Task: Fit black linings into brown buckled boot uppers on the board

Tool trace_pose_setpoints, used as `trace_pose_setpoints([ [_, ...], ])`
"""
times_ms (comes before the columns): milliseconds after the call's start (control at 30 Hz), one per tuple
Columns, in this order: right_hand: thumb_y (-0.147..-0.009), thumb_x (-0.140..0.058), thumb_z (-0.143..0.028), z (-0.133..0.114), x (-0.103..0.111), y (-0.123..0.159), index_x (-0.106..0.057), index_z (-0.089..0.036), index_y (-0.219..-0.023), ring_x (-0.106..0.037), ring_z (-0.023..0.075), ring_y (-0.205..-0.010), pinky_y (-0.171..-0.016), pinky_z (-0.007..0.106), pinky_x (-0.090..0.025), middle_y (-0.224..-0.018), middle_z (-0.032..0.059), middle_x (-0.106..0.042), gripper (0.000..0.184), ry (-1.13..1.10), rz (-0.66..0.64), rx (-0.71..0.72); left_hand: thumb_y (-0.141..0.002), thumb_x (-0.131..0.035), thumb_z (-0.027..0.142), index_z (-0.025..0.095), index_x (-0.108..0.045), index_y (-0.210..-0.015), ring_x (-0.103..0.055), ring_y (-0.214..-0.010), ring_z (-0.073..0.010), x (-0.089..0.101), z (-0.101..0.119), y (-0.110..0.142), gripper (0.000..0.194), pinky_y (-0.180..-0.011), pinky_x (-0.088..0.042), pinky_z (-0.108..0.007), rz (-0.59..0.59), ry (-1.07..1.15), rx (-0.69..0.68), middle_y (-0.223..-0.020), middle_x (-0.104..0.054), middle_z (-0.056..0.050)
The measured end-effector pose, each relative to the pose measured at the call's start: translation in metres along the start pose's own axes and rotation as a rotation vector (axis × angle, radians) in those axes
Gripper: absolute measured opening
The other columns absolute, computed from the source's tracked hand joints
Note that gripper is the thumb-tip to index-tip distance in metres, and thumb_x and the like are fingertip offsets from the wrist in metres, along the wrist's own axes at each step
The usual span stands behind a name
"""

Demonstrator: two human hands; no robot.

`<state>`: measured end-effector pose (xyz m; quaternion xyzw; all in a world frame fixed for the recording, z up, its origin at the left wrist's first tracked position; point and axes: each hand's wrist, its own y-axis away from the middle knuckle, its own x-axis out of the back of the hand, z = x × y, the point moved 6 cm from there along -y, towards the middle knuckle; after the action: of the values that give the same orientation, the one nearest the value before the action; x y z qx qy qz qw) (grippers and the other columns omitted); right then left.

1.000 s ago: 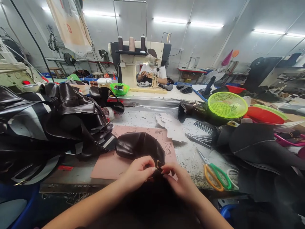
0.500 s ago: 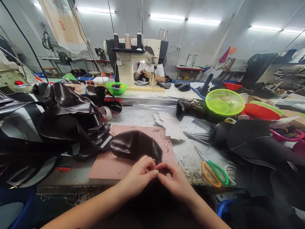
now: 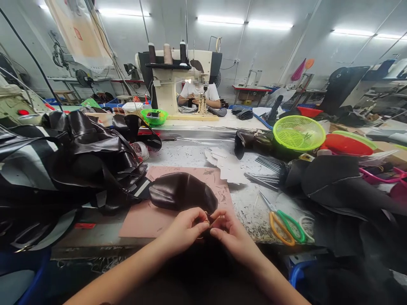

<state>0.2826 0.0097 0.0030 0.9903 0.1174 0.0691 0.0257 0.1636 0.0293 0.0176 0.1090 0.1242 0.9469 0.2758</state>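
Observation:
At the table's front edge, my left hand (image 3: pixel 190 226) is closed in a pinch on a small gold-coloured metal piece (image 3: pixel 207 217), whose exact kind is too small to tell. Close against it is my right hand (image 3: pixel 229 228), its fingers curled and thumb bent inward; whatever lies between them is hidden. Just beyond both hands a glossy dark brown leather piece (image 3: pixel 182 190) rests on a pink board (image 3: pixel 140 222), its near right end reaching my fingertips. Orange- and green-handled scissors (image 3: pixel 282 224) lie to the right of my right hand.
Dark leather pieces (image 3: pixel 92 144) are heaped on the left. Grey material (image 3: pixel 333 182) and a lime-green basket (image 3: pixel 299 133) stand on the right. Pale scraps (image 3: pixel 227 165) lie mid-table. Beyond, a person (image 3: pixel 199 95) sits behind a sewing machine (image 3: pixel 165 91).
My right fingertips have drawn slightly apart from my left ones, and more of the gold-coloured piece shows. The view has shifted slightly.

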Motion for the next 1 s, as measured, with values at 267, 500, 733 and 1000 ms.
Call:
trace_pose_setpoints([
  [267,-0.072,-0.052,-0.016,0.0,0.007,0.001,-0.058,-0.02,-0.088,-0.055,0.0157,-0.073,-0.07,0.03,-0.043,-0.077,0.001,-0.061,0.017,0.179,-0.034,0.085,-0.082,-0.042,0.038,0.019,-0.04,-0.075,-0.045,-0.04,-0.0065,-0.001,0.0,0.005,0.02,-0.036,-0.038,-0.017,0.109,-0.113,-0.08,-0.059,-0.041,0.007],
  [500,-0.075,-0.047,-0.024,-0.007,-0.002,0.001,-0.057,-0.019,-0.071,-0.053,0.0164,-0.074,-0.071,0.03,-0.042,-0.075,0.0019,-0.057,0.012,0.082,-0.023,0.099,-0.084,-0.037,0.03,0.02,-0.046,-0.074,-0.049,-0.063,-0.0138,-0.004,0.021,0.012,0.017,-0.058,-0.04,-0.027,0.224,-0.512,-0.28,-0.071,-0.049,0.001],
  [733,-0.074,-0.055,-0.046,-0.001,-0.006,0.001,-0.053,-0.017,-0.067,-0.047,0.015,-0.068,-0.064,0.028,-0.04,-0.068,0.0007,-0.052,0.029,-0.019,-0.035,-0.017,-0.082,-0.044,0.032,0.019,-0.046,-0.072,-0.046,-0.064,-0.0118,-0.005,0.007,0.001,0.017,-0.057,-0.042,-0.023,0.191,-0.217,-0.223,-0.072,-0.045,0.001],
  [1000,-0.084,-0.038,-0.049,-0.004,-0.005,-0.003,-0.055,-0.018,-0.068,-0.049,0.0186,-0.076,-0.074,0.032,-0.04,-0.075,0.0044,-0.055,0.039,0.196,-0.12,0.067,-0.079,-0.046,0.043,0.021,-0.043,-0.078,-0.042,-0.044,-0.0064,-0.004,-0.009,-0.002,0.023,-0.035,-0.043,-0.017,0.257,0.131,-0.062,-0.06,-0.039,0.007],
])
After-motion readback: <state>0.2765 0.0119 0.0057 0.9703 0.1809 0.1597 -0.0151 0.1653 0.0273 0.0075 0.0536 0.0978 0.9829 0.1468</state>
